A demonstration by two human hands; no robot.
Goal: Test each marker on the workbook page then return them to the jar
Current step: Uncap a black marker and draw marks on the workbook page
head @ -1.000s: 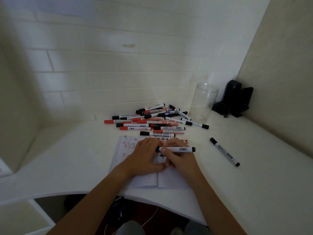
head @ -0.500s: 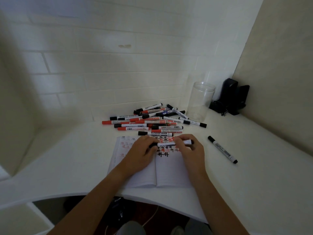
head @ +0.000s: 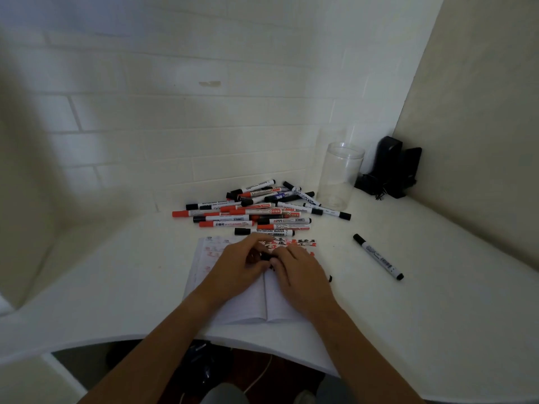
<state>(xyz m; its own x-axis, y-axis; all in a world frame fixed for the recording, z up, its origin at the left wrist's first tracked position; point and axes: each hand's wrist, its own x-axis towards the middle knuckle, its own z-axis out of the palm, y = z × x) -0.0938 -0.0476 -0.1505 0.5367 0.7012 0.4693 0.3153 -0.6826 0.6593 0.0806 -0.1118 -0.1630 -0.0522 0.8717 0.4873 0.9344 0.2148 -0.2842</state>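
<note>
An open workbook [head: 242, 307] lies at the desk's front edge, with red and black test marks along the top of its right page. Both hands meet over it. My right hand [head: 302, 275] grips a black marker [head: 266, 258], which it mostly hides; the marker's black rear end pokes out to the right of the hand. My left hand [head: 240, 265] pinches the marker's black cap end. A clear jar [head: 339, 176] stands upright at the back right with nothing visible inside. A pile of red and black markers [head: 253, 212] lies just behind the workbook.
One black marker [head: 377, 256] lies alone on the white desk, right of the workbook. A black device [head: 393, 170] with cables sits in the back right corner beside the jar. Tiled wall runs behind, a side wall on the right.
The marker was held out level between both hands. Now the hands have closed together over the page and the right hand covers most of the marker.
</note>
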